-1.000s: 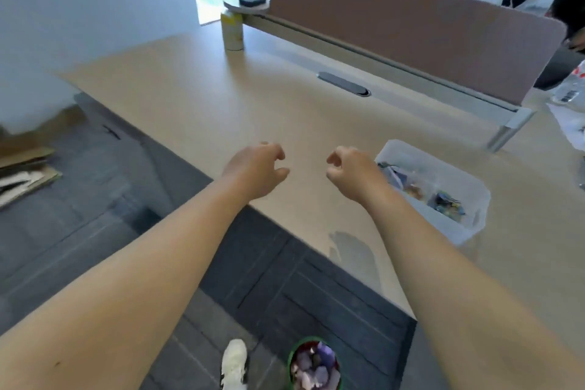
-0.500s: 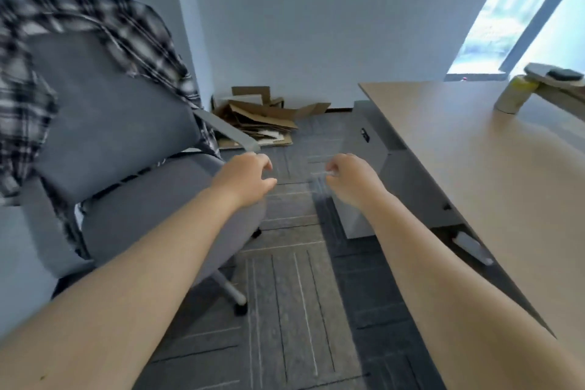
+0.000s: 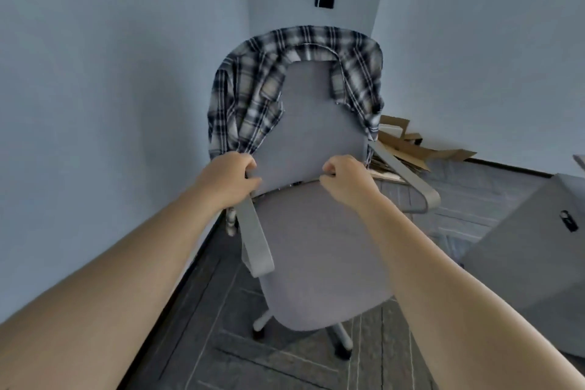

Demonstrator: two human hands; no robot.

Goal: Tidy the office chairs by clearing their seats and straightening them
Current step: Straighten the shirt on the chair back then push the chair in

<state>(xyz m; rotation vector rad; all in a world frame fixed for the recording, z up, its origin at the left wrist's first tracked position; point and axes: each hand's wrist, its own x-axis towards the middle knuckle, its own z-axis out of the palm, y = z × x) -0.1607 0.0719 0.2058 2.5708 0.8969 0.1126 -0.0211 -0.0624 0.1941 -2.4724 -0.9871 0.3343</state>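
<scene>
Facing chair point(image 3: 316, 247), tucked into wall corner, seat toward wearer, backrest upright behind it. Left hand point(image 3: 229, 179) curled at lower left edge of backrest, where left armrest point(image 3: 254, 241) joins; fingers look closed round that edge, hem of shirt point(image 3: 250, 98) touching knuckles, maybe caught in grip, can't tell. Right hand point(image 3: 343, 179) curled at lower right of backrest, just above seat gap; looks pinched on edge, contact not fully clear. Both hands level, one each side of chair, about equally near.

Shirt draped over backrest top, hanging down both sides, longer on chair's left. Seat itself bare, nothing on it.

Chair's front-back axis pointing roughly straight at wearer, slightly turned toward cardboard point(image 3: 408, 149) side. Likely step: pulling chair out of corner or squaring it; shirt probably needs lifting off first.

Room: walls close behind chair and along its left, no room that way. Cardboard pile on floor just right of backrest, right armrest point(image 3: 408, 180) reaching over toward it. Cabinet point(image 3: 538, 247) further right of chair, near. Open floor only in front of chair, toward wearer. Risk: shirt sliding off if chair is jerked, casters catching cardboard if swung right.
</scene>
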